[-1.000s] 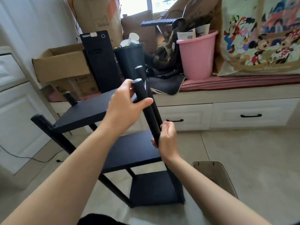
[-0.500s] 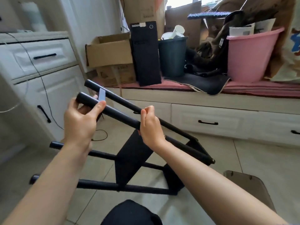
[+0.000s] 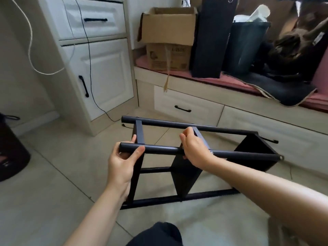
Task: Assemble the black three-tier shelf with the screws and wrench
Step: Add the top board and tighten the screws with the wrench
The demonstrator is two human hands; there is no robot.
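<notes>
The black three-tier shelf [image 3: 184, 174] lies on its side on the tiled floor, its round legs running left to right and its three boards standing on edge. My left hand [image 3: 122, 162] grips the left end of the near upper leg [image 3: 159, 150], thumb over the top. My right hand [image 3: 195, 148] grips the same leg near its middle, beside the edge of the middle board. No screws or wrench show in view.
A white cabinet [image 3: 99, 68] with a black cable stands at the left. A window bench with drawers [image 3: 186, 107] carries a cardboard box [image 3: 168, 38], a black tower case [image 3: 211, 36] and a dark bin [image 3: 246, 47]. A dark round object [image 3: 10, 150] sits far left.
The shelf has gone from upright, through a tilt, to lying on its side on the floor. Both hands stayed on the same leg and came down with it. My view swung left.
</notes>
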